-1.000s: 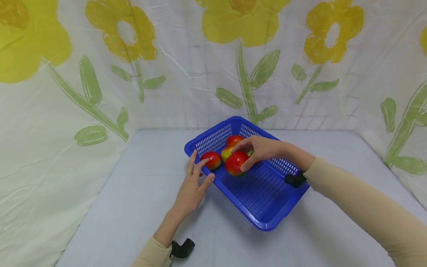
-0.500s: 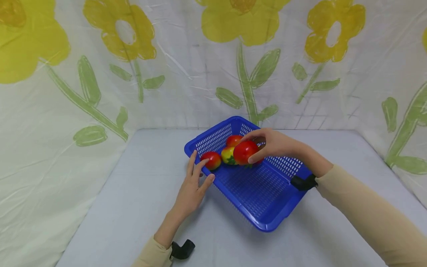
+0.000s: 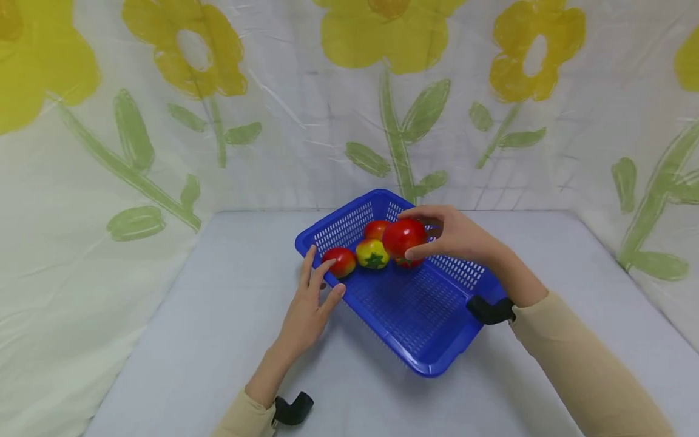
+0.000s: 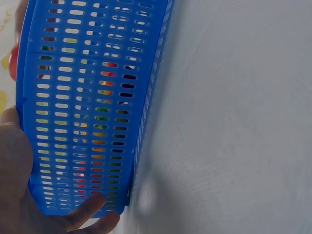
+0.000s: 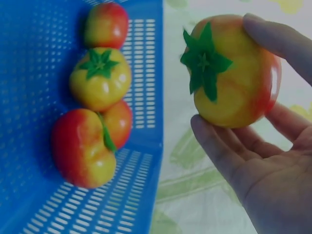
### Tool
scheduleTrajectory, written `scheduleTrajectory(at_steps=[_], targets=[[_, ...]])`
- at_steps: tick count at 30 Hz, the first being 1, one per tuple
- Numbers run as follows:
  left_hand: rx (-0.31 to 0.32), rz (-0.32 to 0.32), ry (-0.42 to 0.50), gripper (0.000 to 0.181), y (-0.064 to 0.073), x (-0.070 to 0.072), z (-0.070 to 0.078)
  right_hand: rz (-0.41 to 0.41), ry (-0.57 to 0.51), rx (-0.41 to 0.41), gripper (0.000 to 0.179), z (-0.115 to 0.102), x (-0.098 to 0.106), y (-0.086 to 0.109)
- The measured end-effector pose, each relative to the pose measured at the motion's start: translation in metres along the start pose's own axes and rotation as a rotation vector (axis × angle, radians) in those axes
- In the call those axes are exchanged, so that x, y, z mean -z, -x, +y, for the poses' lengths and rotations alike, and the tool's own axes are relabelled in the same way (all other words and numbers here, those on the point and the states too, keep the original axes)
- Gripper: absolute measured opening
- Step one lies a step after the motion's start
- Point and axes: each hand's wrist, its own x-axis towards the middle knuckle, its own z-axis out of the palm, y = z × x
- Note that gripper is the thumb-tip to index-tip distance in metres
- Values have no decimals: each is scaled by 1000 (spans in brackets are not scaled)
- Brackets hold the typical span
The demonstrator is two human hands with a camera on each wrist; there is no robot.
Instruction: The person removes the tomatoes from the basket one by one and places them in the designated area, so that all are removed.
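Tomato (image 3: 401, 237) grasped in the fingers (image 5: 217, 148) of the right hand (image 3: 459, 235), above the basket (image 3: 390, 337) near its far-right edge, left hand (image 3: 307, 315) loosely spread at the near-left edge, and a light, even grip with clearance should serve best.

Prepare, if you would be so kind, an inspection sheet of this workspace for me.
Surface: pale table, with the basket on it.
Job's things: blue slotted basket holding four fruits in red and yellow, grouped toward its far end; a fifth, the held fruit, is raised apart from them, green star-shaped leaves showing.
Clutter: nothing seen.
Grips: left grip, bare hand, rests at the basket's rim with fingers spread; right grip, bare hand, has thumb and fingers around the held fruit. Each wrist bears a black fitting.
Cables: nothing seen.
Surroundings: white sheeting printed with yellow flowers and green leaves, behind and to both sides.
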Motion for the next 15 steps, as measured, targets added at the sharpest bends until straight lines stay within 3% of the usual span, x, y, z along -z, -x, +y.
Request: scheduleTrajectory(at_steps=[8,15], targets=[[-1,-2,-5,56,-1,1,1,148,44,16,66,-3,-1,20],[7,-9,-15,57,1,3,0,274,-5,-22,65,-2,-6,43]])
